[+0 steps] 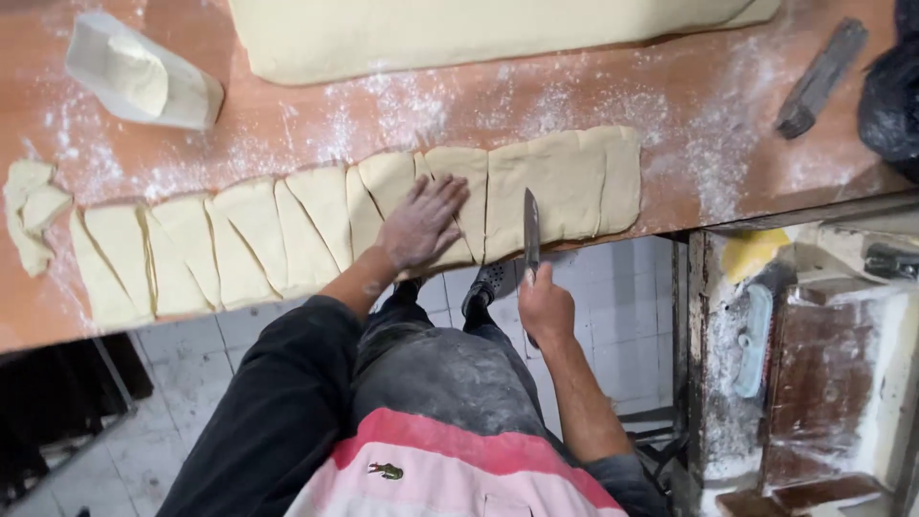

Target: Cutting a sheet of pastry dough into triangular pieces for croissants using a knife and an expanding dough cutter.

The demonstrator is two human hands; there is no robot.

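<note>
We have a long dough strip (383, 215) lying along the near edge of the floured table (670, 86), and by our reading the cutting is well past halfway: from the left end up to our left hand (421, 222) the strip is already divided into slanted, roughly triangular pieces, while the stretch to the right shows only a couple of straight cuts and looks less worked. Our left hand lies flat and spread on the dough, fingers wide, pressing a piece just left of the blade. Our right hand (544, 304) is closed around the handle of a knife (531, 228), whose blade stands in the dough near the strip's front edge. A small heap of scraps (31, 206) sits at the left end, touching the first piece. Beyond the strip lies a large uncut sheet (479, 33), cut off by the top of the frame, so we cannot tell its full extent. A scoop (144, 75) with flour rests at far left and a dark brush (821, 77) at far right. The knife handle is hidden in our grip, and the cluttered shelf (814, 364) lower right is hard to make out.
</note>
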